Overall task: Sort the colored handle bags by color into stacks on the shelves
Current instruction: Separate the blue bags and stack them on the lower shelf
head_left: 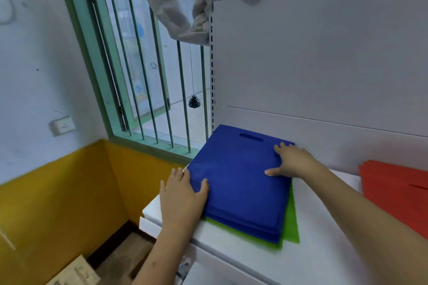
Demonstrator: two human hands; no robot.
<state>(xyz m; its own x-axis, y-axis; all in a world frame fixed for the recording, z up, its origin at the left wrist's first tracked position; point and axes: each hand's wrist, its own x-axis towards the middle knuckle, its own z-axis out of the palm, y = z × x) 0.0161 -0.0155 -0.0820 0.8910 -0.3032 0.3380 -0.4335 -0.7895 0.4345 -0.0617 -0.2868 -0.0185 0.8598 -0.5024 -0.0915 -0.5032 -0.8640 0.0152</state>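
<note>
A stack of blue handle bags (238, 183) lies at the left end of the white shelf (324, 245), with a cut-out handle slot at its far edge. A green bag (292, 224) lies beneath it, showing at the near and right edges. My left hand (183, 194) is at the stack's left edge, thumb on top and fingers at the side. My right hand (294, 161) rests flat on the stack's far right corner, fingers spread. A stack of red bags (396, 194) lies on the shelf at the right.
A white back panel (324, 58) rises behind the shelf. To the left are a barred green window (143, 81), a hanging pine cone (194, 101), a draped cloth (185, 0) and a yellow lower wall (58, 203). A wooden board (76, 273) lies on the floor.
</note>
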